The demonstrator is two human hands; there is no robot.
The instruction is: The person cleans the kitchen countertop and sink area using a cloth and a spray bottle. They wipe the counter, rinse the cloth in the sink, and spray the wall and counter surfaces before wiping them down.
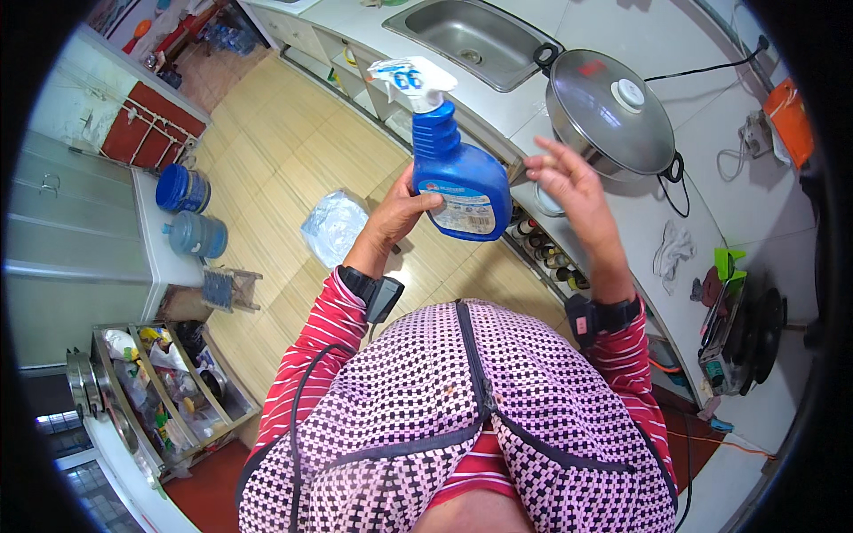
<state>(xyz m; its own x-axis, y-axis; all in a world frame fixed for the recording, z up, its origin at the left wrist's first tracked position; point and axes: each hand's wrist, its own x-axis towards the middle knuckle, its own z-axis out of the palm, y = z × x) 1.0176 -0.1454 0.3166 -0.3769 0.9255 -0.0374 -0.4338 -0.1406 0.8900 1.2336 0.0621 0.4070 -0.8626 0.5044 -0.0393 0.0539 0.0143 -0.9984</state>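
My left hand (398,214) grips a blue plastic spray bottle (466,173) around its lower side, thumb across the printed label. The bottle is held up in front of me, slightly tilted, with its white trigger head (414,81) at the top. To the right of it, my right hand (566,180) is raised with fingers apart and holds nothing. That hand is over the counter edge, near a stainless steel pot (586,143) with a glass lid (600,100). Partly hidden behind the right hand is a small round whitish item (548,201) on the counter.
A steel sink (460,50) is set into the white counter (666,233), where a crumpled cloth (674,253) lies. Bottles (550,253) stand on a shelf below. A plastic bag (333,226) rests on the floor. At left are a water jug (196,234), a small stool (230,290) and a rack (170,393).
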